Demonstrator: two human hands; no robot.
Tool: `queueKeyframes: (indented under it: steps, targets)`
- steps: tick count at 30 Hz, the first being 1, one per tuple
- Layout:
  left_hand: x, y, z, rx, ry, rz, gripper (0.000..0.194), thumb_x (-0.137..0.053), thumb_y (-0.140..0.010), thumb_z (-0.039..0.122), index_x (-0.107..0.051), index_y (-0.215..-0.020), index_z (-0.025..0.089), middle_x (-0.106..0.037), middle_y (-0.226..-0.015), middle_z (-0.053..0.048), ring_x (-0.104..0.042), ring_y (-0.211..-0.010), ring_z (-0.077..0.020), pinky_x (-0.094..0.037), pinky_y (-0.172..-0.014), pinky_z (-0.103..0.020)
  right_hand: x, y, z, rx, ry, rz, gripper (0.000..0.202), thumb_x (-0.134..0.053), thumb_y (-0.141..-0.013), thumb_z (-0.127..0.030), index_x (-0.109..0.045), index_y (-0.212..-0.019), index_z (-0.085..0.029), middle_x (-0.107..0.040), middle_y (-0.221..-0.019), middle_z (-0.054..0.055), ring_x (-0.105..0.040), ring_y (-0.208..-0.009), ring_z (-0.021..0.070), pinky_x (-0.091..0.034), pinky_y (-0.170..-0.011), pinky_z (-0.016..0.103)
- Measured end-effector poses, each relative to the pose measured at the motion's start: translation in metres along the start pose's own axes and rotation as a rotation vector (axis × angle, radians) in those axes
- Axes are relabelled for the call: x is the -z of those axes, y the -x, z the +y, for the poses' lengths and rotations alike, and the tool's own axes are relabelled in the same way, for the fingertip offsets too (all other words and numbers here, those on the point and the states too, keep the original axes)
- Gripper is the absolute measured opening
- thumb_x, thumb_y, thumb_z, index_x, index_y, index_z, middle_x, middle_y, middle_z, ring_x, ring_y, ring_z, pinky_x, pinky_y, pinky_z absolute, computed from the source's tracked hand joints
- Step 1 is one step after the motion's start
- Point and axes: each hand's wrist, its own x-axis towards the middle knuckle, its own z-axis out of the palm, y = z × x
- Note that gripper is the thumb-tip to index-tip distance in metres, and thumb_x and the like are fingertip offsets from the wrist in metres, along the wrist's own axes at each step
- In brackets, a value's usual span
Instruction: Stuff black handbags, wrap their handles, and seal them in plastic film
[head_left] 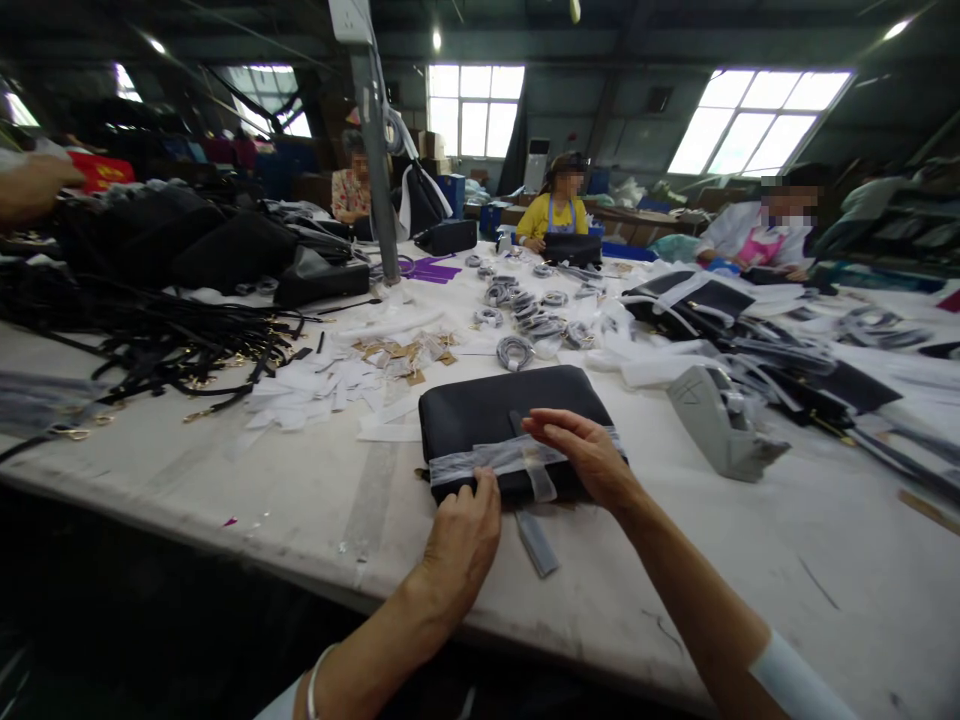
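Note:
A black bag (480,410) lies flat on the white table (285,510) in front of me. A translucent wrap strip (450,465) runs across its lower part, with a piece of clear tape (541,480) over it. My left hand (463,535) rests on the strip near the bag's front edge, its fingers curled and pressed down on it. Above the bag's right side, my right hand (585,450) has its fingers stretched out, holding nothing visible. A grey strap end (537,545) sticks out below the bag's front edge.
To the right stands a grey tape dispenser (724,425). Black straps (210,350) with gold clasps lie left, near white paper slips (315,390). Wrapped coils (514,351) sit behind the bag. More black bags (697,300) lie right. Several people are around the table.

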Motion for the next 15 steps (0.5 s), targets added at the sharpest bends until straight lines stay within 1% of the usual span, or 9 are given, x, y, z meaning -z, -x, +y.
queueKeyframes:
  steps: [2,4,6,8,10,11,12,13,15]
  targets:
    - [-0.002,0.000,-0.003,-0.002,0.016,0.006,0.048,-0.047,-0.079,-0.001,-0.056,-0.126,0.003,-0.062,-0.118,-0.019,-0.064,-0.070,-0.0175,-0.055,-0.054,-0.027,0.035,0.019,-0.006,0.032,0.058,0.152,0.039,-0.073,-0.075,-0.043,-0.069,-0.104,-0.019,-0.074,-0.098,0.009,-0.068,-0.097,0.0250,-0.044,-0.101,0.046]
    - [-0.004,0.000,-0.005,0.000,0.024,0.021,0.049,-0.047,-0.078,-0.002,-0.056,-0.126,0.004,-0.062,-0.119,-0.018,-0.064,-0.071,-0.0176,-0.056,-0.055,-0.027,0.078,0.039,-0.013,0.061,0.123,0.341,0.042,-0.075,-0.071,-0.043,-0.069,-0.104,-0.018,-0.074,-0.094,0.009,-0.069,-0.091,0.0241,-0.049,-0.096,0.045]
    - [-0.006,0.000,-0.007,0.000,0.029,0.048,0.050,-0.046,-0.077,-0.004,-0.057,-0.125,0.005,-0.063,-0.118,-0.017,-0.064,-0.070,-0.0175,-0.056,-0.056,-0.027,0.125,0.059,-0.020,0.108,0.181,0.585,0.043,-0.078,-0.067,-0.043,-0.069,-0.100,-0.017,-0.074,-0.089,0.008,-0.070,-0.085,0.0226,-0.052,-0.091,0.043]
    - [-0.006,0.000,-0.009,-0.005,0.034,0.086,0.051,-0.045,-0.076,-0.006,-0.059,-0.123,0.007,-0.065,-0.116,-0.015,-0.064,-0.070,-0.0176,-0.056,-0.055,-0.027,0.170,0.079,-0.026,0.192,0.252,0.852,0.044,-0.077,-0.063,-0.045,-0.069,-0.096,-0.017,-0.072,-0.084,0.006,-0.069,-0.078,0.0202,-0.055,-0.084,0.039]
    - [-0.006,0.000,-0.013,-0.014,0.043,0.118,0.052,-0.043,-0.076,-0.008,-0.061,-0.122,0.008,-0.066,-0.115,-0.013,-0.064,-0.071,-0.0178,-0.056,-0.055,-0.028,0.207,0.095,-0.031,0.254,0.345,1.088,0.046,-0.075,-0.061,-0.046,-0.068,-0.096,-0.016,-0.070,-0.085,0.005,-0.067,-0.077,0.0193,-0.056,-0.079,0.037]
    - [-0.007,-0.001,-0.015,-0.016,0.047,0.130,0.052,-0.041,-0.076,-0.009,-0.062,-0.121,0.009,-0.066,-0.114,-0.012,-0.064,-0.071,-0.0176,-0.056,-0.056,-0.028,0.223,0.102,-0.033,0.245,0.398,1.174,0.047,-0.072,-0.061,-0.046,-0.067,-0.096,-0.016,-0.069,-0.086,0.006,-0.067,-0.079,0.0197,-0.056,-0.078,0.036]
    - [-0.008,-0.001,-0.018,-0.022,0.049,0.143,0.053,-0.040,-0.077,-0.010,-0.062,-0.120,0.010,-0.067,-0.113,-0.011,-0.064,-0.072,-0.0174,-0.056,-0.056,-0.028,0.235,0.108,-0.034,0.221,0.446,1.230,0.047,-0.070,-0.062,-0.046,-0.067,-0.097,-0.015,-0.069,-0.088,0.006,-0.066,-0.081,0.0204,-0.055,-0.076,0.035]
    - [-0.011,-0.001,-0.022,-0.020,0.048,0.158,0.054,-0.038,-0.077,-0.011,-0.063,-0.119,0.011,-0.067,-0.112,-0.011,-0.064,-0.071,-0.0172,-0.056,-0.056,-0.028,0.246,0.111,-0.036,0.189,0.481,1.260,0.047,-0.068,-0.062,-0.046,-0.066,-0.097,-0.014,-0.069,-0.088,0.007,-0.066,-0.083,0.0212,-0.055,-0.075,0.035]
    - [-0.020,-0.002,-0.033,-0.023,0.044,0.189,0.056,-0.035,-0.077,-0.013,-0.064,-0.119,0.013,-0.068,-0.112,-0.010,-0.064,-0.071,-0.0166,-0.055,-0.056,-0.027,0.260,0.112,-0.037,0.125,0.520,1.254,0.044,-0.067,-0.064,-0.044,-0.067,-0.095,-0.013,-0.069,-0.088,0.008,-0.065,-0.084,0.0221,-0.054,-0.073,0.034]
